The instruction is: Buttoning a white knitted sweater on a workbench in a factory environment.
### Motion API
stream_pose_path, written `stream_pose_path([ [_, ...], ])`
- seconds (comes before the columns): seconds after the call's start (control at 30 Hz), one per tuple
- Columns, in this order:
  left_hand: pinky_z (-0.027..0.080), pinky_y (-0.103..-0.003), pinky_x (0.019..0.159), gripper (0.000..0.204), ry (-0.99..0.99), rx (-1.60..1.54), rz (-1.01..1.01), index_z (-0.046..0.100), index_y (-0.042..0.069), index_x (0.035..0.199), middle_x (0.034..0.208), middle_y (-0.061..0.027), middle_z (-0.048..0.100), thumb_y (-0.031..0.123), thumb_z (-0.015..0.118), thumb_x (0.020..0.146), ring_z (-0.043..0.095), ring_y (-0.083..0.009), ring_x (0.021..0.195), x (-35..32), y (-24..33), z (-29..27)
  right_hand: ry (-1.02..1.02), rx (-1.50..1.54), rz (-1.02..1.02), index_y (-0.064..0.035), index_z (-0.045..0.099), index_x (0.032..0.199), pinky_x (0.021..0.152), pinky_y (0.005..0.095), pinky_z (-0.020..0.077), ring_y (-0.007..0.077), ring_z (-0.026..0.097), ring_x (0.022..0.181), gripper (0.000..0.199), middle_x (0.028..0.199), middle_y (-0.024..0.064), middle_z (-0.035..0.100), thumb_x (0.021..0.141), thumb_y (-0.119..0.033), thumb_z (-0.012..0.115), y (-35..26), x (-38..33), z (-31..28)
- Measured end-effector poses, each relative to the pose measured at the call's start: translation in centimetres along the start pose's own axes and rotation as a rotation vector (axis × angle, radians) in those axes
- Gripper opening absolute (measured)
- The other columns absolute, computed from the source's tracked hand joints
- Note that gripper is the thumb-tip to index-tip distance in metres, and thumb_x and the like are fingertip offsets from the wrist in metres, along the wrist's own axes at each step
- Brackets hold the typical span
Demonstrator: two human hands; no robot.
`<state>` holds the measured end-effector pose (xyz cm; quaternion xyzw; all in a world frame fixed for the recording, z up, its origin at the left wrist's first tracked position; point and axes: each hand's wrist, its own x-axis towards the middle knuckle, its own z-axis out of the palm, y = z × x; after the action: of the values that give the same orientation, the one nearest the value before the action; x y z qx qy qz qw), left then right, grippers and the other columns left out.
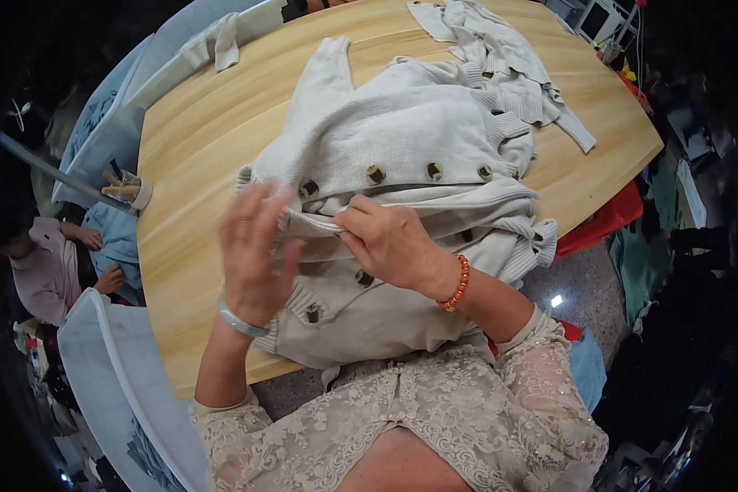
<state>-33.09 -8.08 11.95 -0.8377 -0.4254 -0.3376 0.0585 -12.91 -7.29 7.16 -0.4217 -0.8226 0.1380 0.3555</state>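
Pale buttoned sweater (402, 139) at the counter's (205, 156) six o'clock edge.
The right hand's (398, 246) grip pinches the fabric near the sweater's middle; the left hand (258, 262), blurred, has its grip spread toward eight o'clock. Outward, a second sweater (504, 61) lies at one o'clock, a cup (143, 197) at nine.

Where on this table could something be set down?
Bare tabletop lies left of the buttoned knitwear, toward the tool cup, and right of it, nearer than the far knit garment. Crowded: the middle, under the left hand and right hand.
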Motion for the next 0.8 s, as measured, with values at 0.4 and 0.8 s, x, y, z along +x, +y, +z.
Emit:
stream_pose_path([
  [0.4, 0.048, -0.038, 0.084, 0.041, -0.427, -0.428, -0.096, 0.061, 0.000, 0.107, 0.100, -0.0132, 0.061, -0.003, 0.069, 0.067, 0.060, -0.0278, 0.096, 1.7, -3.9, 3.6, 0.090, 0.071, -0.102, -0.0033, 0.060, 0.095, 0.057, 0.0355, 0.0506, 0.0280, 0.063, 0.068, 0.020, 0.086, 0.0099, 0.059, 0.076, -0.003, 0.066, 0.4, 0.0, 0.6],
  [0.8, 0.048, -0.044, 0.073, 0.009, -0.329, -0.174, -0.265, 0.061, 0.004, 0.085, 0.088, -0.0170, 0.061, 0.007, 0.065, 0.077, 0.060, -0.0377, 0.083, 3.0, -3.8, 7.7, 0.001, -0.122, -0.018, -0.0071, 0.057, 0.098, 0.058, 0.0372, 0.0515, 0.0284, 0.063, 0.071, 0.025, 0.089, 0.0100, 0.055, 0.076, -0.008, 0.068, 0.5, -0.6, 1.1],
])
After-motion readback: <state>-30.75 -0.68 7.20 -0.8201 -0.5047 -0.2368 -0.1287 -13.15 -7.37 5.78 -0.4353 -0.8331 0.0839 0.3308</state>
